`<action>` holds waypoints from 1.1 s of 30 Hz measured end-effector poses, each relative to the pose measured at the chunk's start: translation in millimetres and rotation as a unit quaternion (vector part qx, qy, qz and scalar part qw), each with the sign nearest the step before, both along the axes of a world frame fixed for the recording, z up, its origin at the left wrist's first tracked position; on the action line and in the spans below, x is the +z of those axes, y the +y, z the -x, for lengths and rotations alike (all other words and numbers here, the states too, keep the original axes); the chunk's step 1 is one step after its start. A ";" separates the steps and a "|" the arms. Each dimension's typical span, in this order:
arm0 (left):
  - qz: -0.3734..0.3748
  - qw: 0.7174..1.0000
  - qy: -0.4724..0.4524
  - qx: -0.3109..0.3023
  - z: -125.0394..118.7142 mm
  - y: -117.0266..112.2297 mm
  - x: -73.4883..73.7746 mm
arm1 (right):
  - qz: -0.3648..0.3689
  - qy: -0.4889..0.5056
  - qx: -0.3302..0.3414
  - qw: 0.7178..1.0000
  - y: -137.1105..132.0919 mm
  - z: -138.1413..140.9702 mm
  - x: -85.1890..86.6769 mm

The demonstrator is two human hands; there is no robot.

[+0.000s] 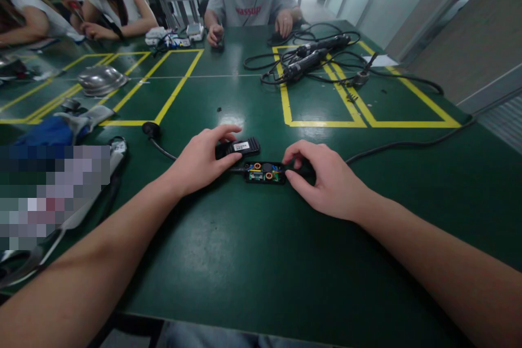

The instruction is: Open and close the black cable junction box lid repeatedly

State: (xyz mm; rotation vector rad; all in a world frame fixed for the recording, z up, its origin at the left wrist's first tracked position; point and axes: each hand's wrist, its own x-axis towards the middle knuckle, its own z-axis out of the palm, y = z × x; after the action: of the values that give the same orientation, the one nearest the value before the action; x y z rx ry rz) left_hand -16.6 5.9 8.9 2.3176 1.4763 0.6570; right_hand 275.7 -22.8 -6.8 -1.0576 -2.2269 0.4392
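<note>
A small black plastic housing (247, 179) lies uncovered on the green table in front of me, its circuit board (258, 176) with copper coils and coloured wires facing up. Just behind it, my left hand (210, 155) has its thumb and fingers around the left end of a black cover (253, 146) that bears a white label. At the housing's right end, my right hand (322, 176) is closed on the black cable (306, 172), fingertips near the housing's edge. Another cable runs from the left end under my left hand toward a black plug (151, 130).
Black electric screwdrivers (305, 64) with tangled cords lie at the back right, near loose screws (351, 98). A metal bowl (101, 80) and a blue cloth-like item (51, 133) are at left. Across the table sits a person (255, 0); others are at far left.
</note>
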 end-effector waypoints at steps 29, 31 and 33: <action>-0.002 0.985 -0.040 -0.169 -18.1 -21.3 10.9 | 0.024 -0.001 0.047 0.999 6.8 -2.6 -1.8; -0.008 0.984 -0.038 -0.172 -18.5 -21.1 11.0 | 0.016 -0.003 0.041 0.999 6.8 -2.4 -2.4; -0.018 0.984 -0.032 -0.177 -19.1 -21.4 11.4 | 0.007 -0.005 0.036 0.999 6.7 -1.8 -3.0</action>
State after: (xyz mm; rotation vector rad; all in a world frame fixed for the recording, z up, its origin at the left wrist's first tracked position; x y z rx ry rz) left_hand 2.5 -15.6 20.3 2.4733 0.9945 0.6533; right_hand 277.5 -16.1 -9.8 -0.9911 -2.2791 0.4834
